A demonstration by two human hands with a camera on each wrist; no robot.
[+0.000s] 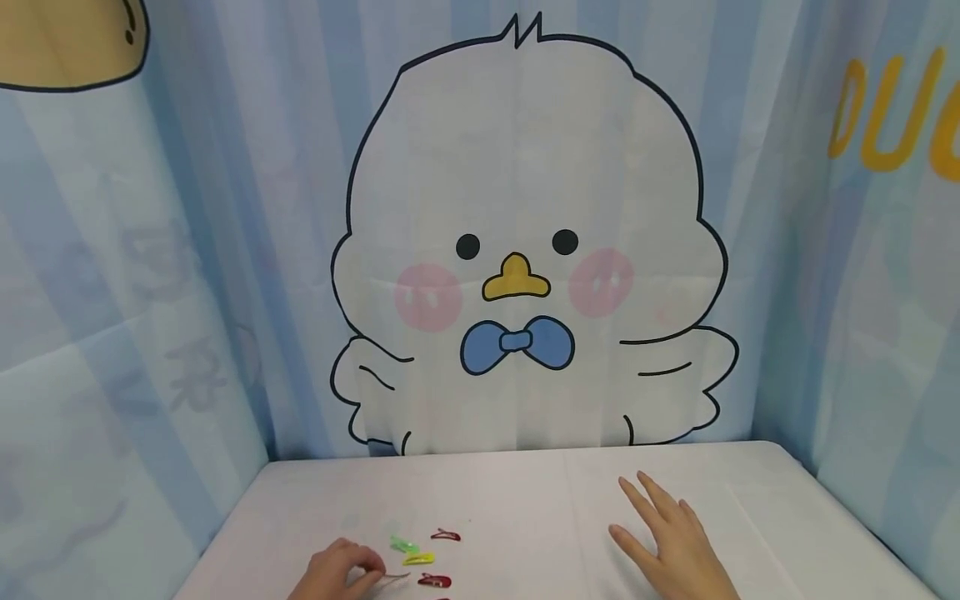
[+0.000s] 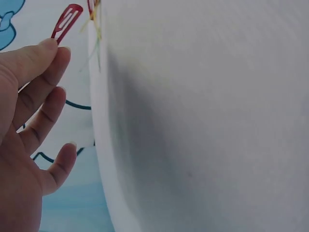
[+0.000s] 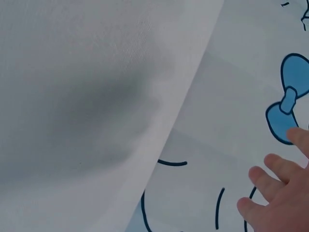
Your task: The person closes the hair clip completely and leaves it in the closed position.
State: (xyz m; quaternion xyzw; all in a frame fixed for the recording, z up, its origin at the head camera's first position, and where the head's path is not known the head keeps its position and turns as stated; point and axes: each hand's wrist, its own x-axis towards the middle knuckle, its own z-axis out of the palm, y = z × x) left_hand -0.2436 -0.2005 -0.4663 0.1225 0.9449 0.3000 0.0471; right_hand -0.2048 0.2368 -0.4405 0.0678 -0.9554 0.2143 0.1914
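Observation:
Between thumb and forefinger, my left hand pinches one end of a red snap hair clip; the clip's far end points away from the fingertips. In the head view this clip shows edge-on, as a thin line. Just right of the hand, on the white table, lie a green hair clip, a yellow hair clip and a dark red hair clip. Another red hair clip lies farther back. My right hand is at the table's right side, fingers spread and holding nothing.
A white cloth covers the table. Behind it hangs a blue and white striped curtain with a large cartoon duck, and more curtain stands at both sides. A sliver of another red piece shows at the head view's bottom edge.

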